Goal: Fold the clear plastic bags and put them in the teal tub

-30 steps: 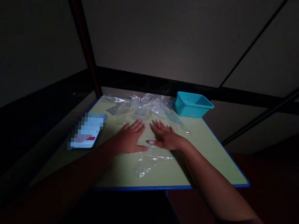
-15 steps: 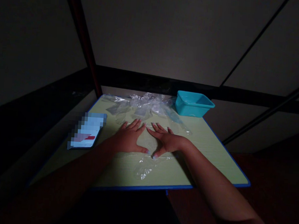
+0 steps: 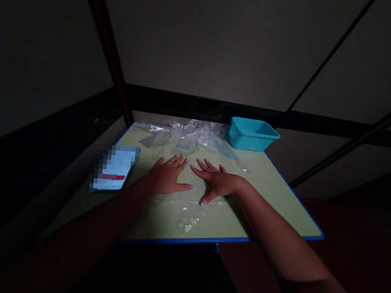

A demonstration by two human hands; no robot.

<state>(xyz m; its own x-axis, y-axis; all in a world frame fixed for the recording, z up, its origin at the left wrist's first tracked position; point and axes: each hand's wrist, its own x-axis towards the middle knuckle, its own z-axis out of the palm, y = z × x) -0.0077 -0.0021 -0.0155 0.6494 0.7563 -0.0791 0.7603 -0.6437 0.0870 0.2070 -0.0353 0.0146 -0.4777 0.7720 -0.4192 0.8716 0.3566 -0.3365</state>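
Note:
A thin, clear plastic piece (image 3: 188,223), like a disposable glove or bag, lies spread on the pale green table. Its wrinkled near end shows in front of my hands; much of the rest is hidden beneath them. My left hand (image 3: 166,178) rests palm down over its left side, fingers spread and thumb pointing right. On the right side my right hand (image 3: 218,183) also presses down, its fingers splayed and thumb toward me. Neither hand grips anything. Just beyond my fingertips is a crumpled heap of similar clear plastic (image 3: 192,137).
A turquoise plastic basket (image 3: 249,141) stands at the table's back right corner. On the left lies a phone (image 3: 115,170) with a lit, partly blurred screen. Blue edging runs round the table (image 3: 278,206). Panelled walls rise behind and to the left.
My left hand has shifted slightly away from me, and its thumb is farther from my right thumb. My right hand stays nearly in place. The view has tilted a little.

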